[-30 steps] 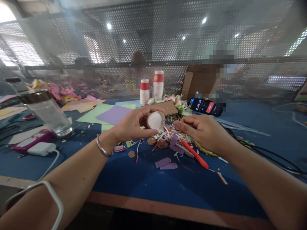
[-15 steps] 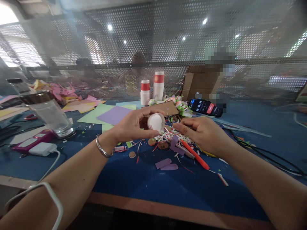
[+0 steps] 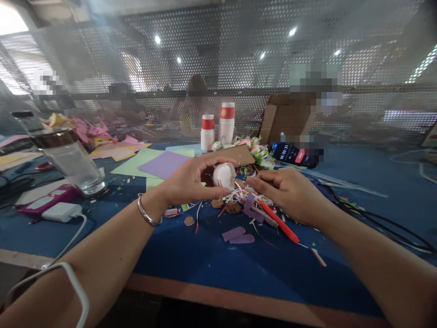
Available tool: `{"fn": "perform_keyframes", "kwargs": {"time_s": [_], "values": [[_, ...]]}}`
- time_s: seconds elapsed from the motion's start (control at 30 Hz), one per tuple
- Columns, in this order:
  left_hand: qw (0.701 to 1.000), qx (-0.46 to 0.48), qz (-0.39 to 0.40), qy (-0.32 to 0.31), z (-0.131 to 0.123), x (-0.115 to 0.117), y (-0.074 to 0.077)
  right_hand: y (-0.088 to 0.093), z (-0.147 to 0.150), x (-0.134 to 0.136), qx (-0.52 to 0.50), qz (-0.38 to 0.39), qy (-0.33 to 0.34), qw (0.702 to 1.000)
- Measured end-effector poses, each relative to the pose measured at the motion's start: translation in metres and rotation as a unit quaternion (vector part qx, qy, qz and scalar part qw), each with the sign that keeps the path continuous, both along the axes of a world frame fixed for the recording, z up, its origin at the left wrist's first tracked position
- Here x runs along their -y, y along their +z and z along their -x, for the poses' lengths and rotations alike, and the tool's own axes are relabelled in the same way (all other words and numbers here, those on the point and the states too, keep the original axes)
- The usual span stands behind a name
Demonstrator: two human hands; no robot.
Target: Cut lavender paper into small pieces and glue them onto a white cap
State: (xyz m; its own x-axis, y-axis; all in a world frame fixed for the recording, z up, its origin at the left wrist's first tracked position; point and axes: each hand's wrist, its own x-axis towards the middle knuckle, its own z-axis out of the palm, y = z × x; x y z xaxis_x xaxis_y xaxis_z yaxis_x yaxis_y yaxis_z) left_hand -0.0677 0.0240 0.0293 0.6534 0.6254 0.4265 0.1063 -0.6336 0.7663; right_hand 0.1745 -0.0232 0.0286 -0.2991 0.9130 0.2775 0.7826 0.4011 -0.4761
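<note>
My left hand [image 3: 189,182] is curled around a small white paper cup [image 3: 223,176], thumb below and fingers above. The cup lies on its side above the scraps, with a cut or loose edge toward the right. Close by on the right, my right hand [image 3: 290,191] has thumb and forefinger pinched together; what they hold, if anything, is too small to make out. Under both hands lies a heap of thin paper strips [image 3: 241,195]. An orange-red pen-like tool [image 3: 280,222] and a curled purple paper strip [image 3: 251,208] rest beside it.
Two stacks of paper cups [image 3: 226,124] stand behind. A glass bottle [image 3: 73,159] and a purple power strip [image 3: 48,202] are at left, near green and purple paper sheets [image 3: 164,164]. A phone [image 3: 293,155] and a cardboard box [image 3: 287,118] are at the back right.
The paper cup has turned slightly in my left hand, so its cut edge shows more on the right. My right hand has barely moved.
</note>
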Motion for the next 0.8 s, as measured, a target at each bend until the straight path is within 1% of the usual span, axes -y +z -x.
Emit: {"fn": "perform_keyframes", "kwargs": {"time_s": [0.23,0.63,0.8], "values": [[1.000,-0.006,0.012,0.012,0.0009,0.0009,0.0000,-0.0013,-0.0009,-0.0008,0.003,-0.001,-0.005,1.000],[1.000,0.001,-0.014,0.017,0.0001,0.0033,0.0002,-0.0021,-0.0029,-0.0020,-0.018,-0.011,0.007,1.000],[1.000,-0.003,-0.010,0.021,0.0001,0.0035,-0.0005,-0.0010,-0.0027,-0.0011,-0.021,-0.012,0.009,1.000]]}}
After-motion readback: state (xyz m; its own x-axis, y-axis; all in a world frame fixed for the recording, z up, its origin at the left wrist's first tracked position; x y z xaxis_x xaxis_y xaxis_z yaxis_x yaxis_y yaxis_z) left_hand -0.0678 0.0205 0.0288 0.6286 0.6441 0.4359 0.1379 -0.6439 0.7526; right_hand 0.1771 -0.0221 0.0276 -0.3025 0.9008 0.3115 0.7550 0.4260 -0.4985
